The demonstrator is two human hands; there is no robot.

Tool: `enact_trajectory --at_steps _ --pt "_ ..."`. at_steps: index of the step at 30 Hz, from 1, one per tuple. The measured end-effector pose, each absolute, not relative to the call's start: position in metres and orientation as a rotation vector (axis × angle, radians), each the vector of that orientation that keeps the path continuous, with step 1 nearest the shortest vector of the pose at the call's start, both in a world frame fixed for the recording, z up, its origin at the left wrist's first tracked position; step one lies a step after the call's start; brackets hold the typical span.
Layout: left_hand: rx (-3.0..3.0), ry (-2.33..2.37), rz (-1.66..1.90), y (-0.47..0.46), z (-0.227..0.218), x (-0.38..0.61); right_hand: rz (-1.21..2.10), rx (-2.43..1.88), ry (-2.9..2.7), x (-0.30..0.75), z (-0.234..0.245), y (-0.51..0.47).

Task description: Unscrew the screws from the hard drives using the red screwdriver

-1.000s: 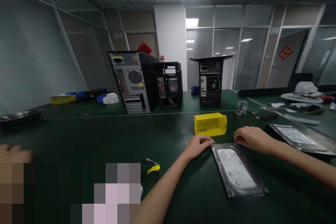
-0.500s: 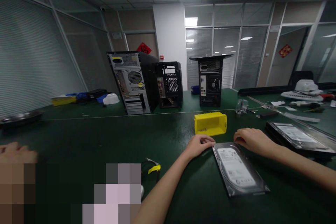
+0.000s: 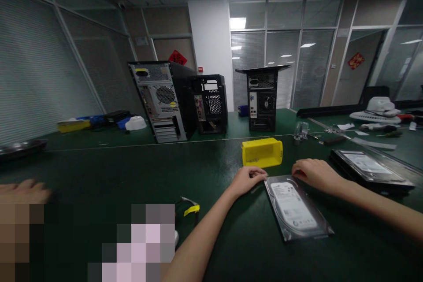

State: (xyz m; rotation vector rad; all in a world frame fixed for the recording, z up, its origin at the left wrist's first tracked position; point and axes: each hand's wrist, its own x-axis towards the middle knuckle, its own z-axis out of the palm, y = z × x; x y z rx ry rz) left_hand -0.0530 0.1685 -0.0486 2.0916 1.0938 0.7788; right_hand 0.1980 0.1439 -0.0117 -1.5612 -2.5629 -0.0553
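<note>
- Table (image 3: 132, 172) held three towers (image 3: 181, 101) at back, well apart from drive.
- Drive (image 3: 292, 205) lay flat, label up, far end between hands; already set out, handling looked under way, remainder wasn't readable.
- Bin (image 3: 268, 153) sat just behind, small bits (image 3: 254, 160) inside.
- Left hand (image 3: 246, 179): thumb and fingertip nearly met at drive's far left corner; couldn't tell if gripping.
- Right hand (image 3: 313, 172): fingers curled at far right corner, opening hidden; hold couldn't be told.

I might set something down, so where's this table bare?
Left of the left hand, between the biggest tower and yellow-tagged cable; smaller, right of the hard drive, nearside of the right forearm. Crowded: far right, with paper scraps and another drive.
</note>
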Motion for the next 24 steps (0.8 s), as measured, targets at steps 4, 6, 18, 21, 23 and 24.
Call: enact_trajectory --at_steps 4,6,18,21,23,24 --pt "2.087 1.077 0.801 0.1692 -0.0485 -0.0522 -0.085 -1.543 -2.565 0.2000 -0.0128 0.1415" --pt "2.086 1.072 0.805 0.1696 -0.0486 -0.0519 -0.096 -1.532 -2.567 0.2017 -0.0135 0.1406" --pt "2.093 1.094 0.787 0.1681 -0.0480 -0.0526 -0.078 -1.537 -2.572 0.2037 -0.0144 0.1373" --pt "2.095 1.101 0.786 0.1671 -0.0457 -0.0526 -0.060 -1.526 -2.585 0.2028 -0.0133 0.1353" --pt "2.092 1.097 0.783 0.1665 -0.0446 -0.0525 -0.054 -1.526 -2.581 0.2019 -0.0119 0.1340" --pt "2.089 1.093 0.784 0.1663 -0.0443 -0.0524 -0.051 -1.530 -2.577 0.2014 -0.0111 0.1334"
